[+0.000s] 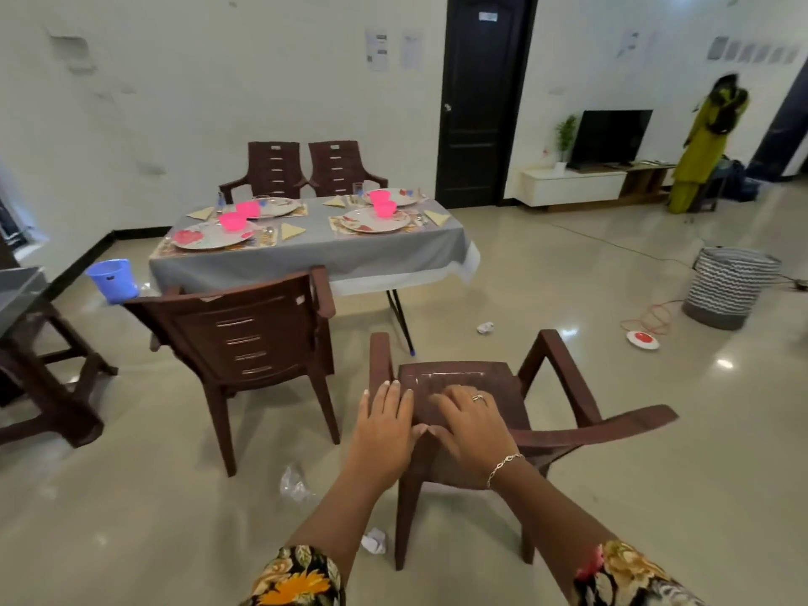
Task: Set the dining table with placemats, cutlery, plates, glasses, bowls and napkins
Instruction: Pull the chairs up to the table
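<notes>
**Surface laid for four; hands on the last chair**

Both hands lie on the top of the backrest of a brown plastic chair (454, 373) at 6 o'clock. The left hand (384, 424) is flat with straight fingers. The right hand (470, 424) is beside it at 3 o'clock, spread over the backrest, and the thumbs meet. Neither pinches anything. Palms laid this way suit pushing or steering the chair rather than lifting it.

The surface (332, 251), under a grey cloth, stands well apart at 11 o'clock. It carries four places, each with a placemat (336, 225), a plate (376, 219) on the mat and a pink bowl (384, 208) on the plate. Folded yellow napkins (292, 230) and cutlery (269, 234) lie alongside, and glasses (358, 188) stand near the far edge.

Two chairs (274, 168) are at the far side, and a third (253, 334) stands near the side closest to the camera, at 10 o'clock from the hands. The setting looks complete. The held chair probably belongs at the open place at 12 o'clock.
</notes>
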A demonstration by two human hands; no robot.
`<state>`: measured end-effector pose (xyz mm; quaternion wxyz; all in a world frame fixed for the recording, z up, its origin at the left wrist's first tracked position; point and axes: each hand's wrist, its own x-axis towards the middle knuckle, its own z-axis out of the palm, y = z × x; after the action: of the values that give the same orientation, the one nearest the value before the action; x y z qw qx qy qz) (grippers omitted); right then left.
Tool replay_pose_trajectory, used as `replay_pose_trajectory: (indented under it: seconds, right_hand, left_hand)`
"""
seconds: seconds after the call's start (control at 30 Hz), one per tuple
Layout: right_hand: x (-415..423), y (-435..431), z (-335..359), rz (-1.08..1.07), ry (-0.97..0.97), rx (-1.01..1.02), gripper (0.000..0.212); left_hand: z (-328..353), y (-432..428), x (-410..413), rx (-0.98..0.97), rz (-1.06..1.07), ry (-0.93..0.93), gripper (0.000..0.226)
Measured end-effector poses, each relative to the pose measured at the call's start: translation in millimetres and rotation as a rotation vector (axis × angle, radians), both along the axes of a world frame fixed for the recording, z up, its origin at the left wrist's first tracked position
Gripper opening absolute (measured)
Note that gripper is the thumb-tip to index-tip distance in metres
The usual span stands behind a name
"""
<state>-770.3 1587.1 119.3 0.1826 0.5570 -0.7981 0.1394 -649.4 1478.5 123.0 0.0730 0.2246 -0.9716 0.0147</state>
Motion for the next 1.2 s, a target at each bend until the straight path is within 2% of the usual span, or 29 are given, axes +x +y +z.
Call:
replay_pose_trajectory:
  seconds: [0.13,0.2,0.23,0.3,0.43,0.53,0.6,0.67,0.77,0.87,0.97,1.2]
  right_hand:
    - [-60.4,63.3,2.3,-0.016,-0.013,0.148,0.051]
    - [-89.4,91.8,-2.3,-0.036,-0.123,0.283,0.064]
    - [-103.0,105.4,-5.0,-0.058,-0.196,0.36,0.068]
    - [-127.3,128.3,-14.3,-0.063,-0.201,0.411,0.067]
    - [-161.6,150.6,-17.2,-0.004,-0.119,0.428,0.042]
    - [-174.1,147.6,-16.9,0.023,-0.064,0.436,0.025]
    - [-177.6,144.1,-20.8,0.011,0.011,0.419,0.027]
    - [-181.5,141.5,-24.4,0.0,0.059,0.362,0.036]
    - [-191.2,135.5,-27.4,0.029,0.068,0.327,0.035]
    - [-202.8,127.5,-27.9,0.054,0.04,0.293,0.035]
    - [-217.5,118.7,-29.0,0.068,0.041,0.265,0.035]
    - [-272.4,83.1,-29.1,0.093,0.095,0.216,0.03]
  left_hand:
    - [-7.9,41.5,-52.4,0.034,-0.08,-0.052,0.077]
    - [-13.0,61.3,-72.6,0.052,-0.152,-0.067,0.085]
    - [-14.7,70.3,-81.6,0.082,-0.156,-0.092,0.084]
    - [-19.7,82.6,-96.4,0.071,-0.089,-0.139,0.072]
    - [-15.6,94.5,-108.5,0.002,0.079,-0.122,0.028]
    - [-14.8,91.5,-115.5,-0.007,0.115,-0.169,0.021]
    - [-9.2,93.1,-119.0,-0.029,0.119,-0.175,0.013]
    - [-11.7,89.3,-124.4,-0.082,0.121,-0.177,0.027]
    - [-16.4,81.2,-132.1,-0.084,0.163,-0.158,0.011]
    - [-19.7,73.5,-141.1,-0.067,0.146,-0.126,0.004]
    - [-24.6,64.7,-155.8,-0.06,0.184,-0.2,0.019]
    - [-27.2,35.2,-205.6,-0.057,0.223,-0.177,0.018]
